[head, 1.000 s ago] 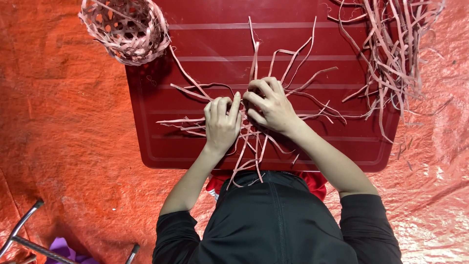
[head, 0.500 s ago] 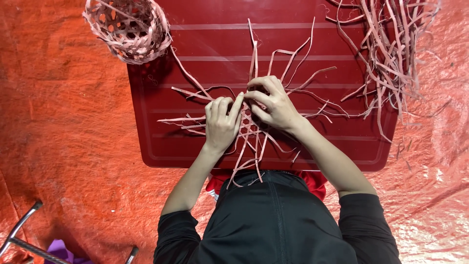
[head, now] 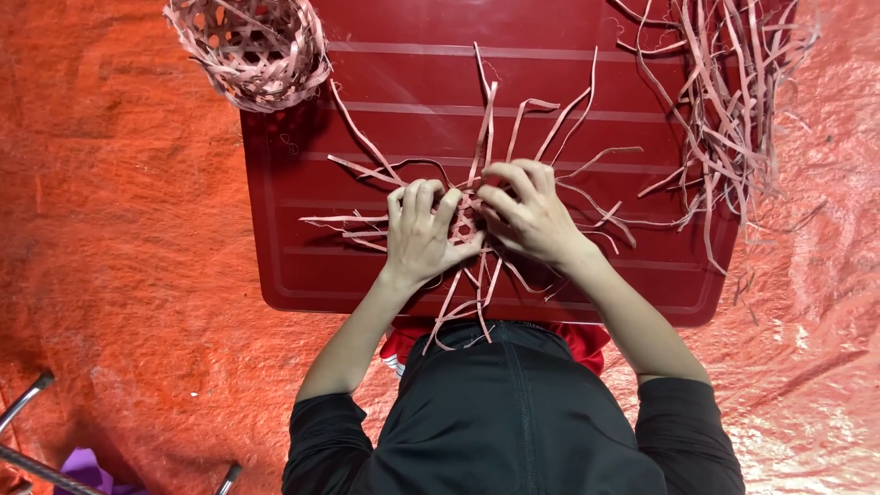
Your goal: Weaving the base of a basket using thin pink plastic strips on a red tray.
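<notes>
Since the earlier pictures the change is small. The left hand point(head: 420, 231) has drawn its fingers together and laid them flatter, and the right hand point(head: 529, 214) has slid closer to it, so the fingertips of both now almost meet over the middle of the weave point(head: 466, 223). The basket point(head: 249, 46) and the heap of loose strips point(head: 724, 110) lie where they lay before.

The left hand is spread palm down, fingers straight, pressing the weave flat against the board point(head: 302, 211); it grips nothing that I can see. The right hand is curled, its fingertips bent down onto the strips just beside the left fingertips; whether it pinches a single strip I cannot tell, as the fingers hide the spot.

The weave sits directly under and between the two hands. It is a small open lattice of thin, flat, pale pink strips, with long free ends fanning out from under the hands in every direction, some curling upward beyond the fingers, some trailing back toward the wrists and over the near edge of the board.

The board is dark red, smooth and hard, rectangular with rounded corners and shallow ridges running across it. Beyond the left hand, at the board's far corner, the basket is round and openwork, woven from the same strips. Beyond the right hand, the loose strips lie tangled. Everything rests on a crinkled orange sheet point(head: 119, 247).
</notes>
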